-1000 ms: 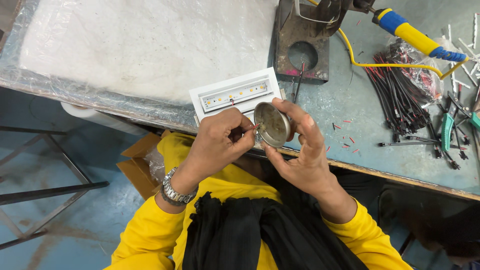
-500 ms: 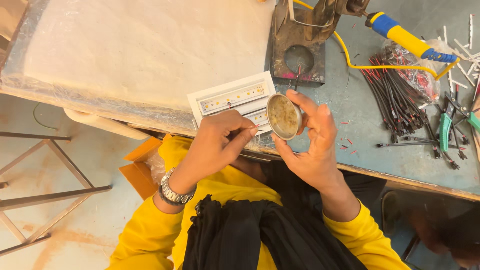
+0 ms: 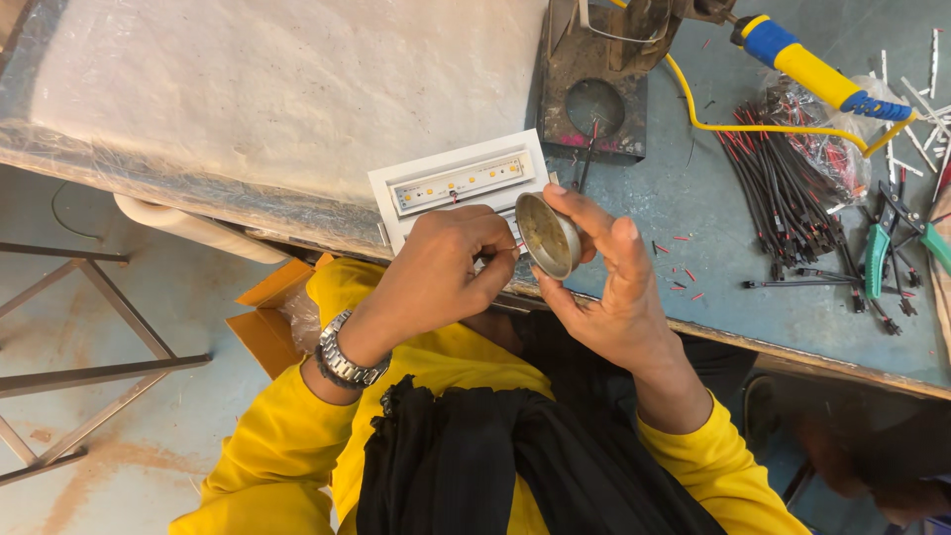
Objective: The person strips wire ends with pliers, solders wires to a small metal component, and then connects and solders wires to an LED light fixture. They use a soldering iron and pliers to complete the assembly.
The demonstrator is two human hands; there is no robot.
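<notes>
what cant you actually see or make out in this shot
- Head view: what the left hand pinches is too small to tell; its own fingers cover it.
- The round metal tin is tilted; its contents are a blur.
- The white LED light fixture: its lower part is hidden behind both hands.
- The soldering iron: its tip is hidden behind the metal stand.
- The green pliers: jaws lost among the wire bundle.

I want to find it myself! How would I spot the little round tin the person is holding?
Start at the blue-grey workbench and find the white rectangular light panel at its near edge. Just right of it, the right hand holds the small round metal tin tilted on its side, while the left hand reaches to it. It is the only shiny round thing among straight wires and tools.
</notes>
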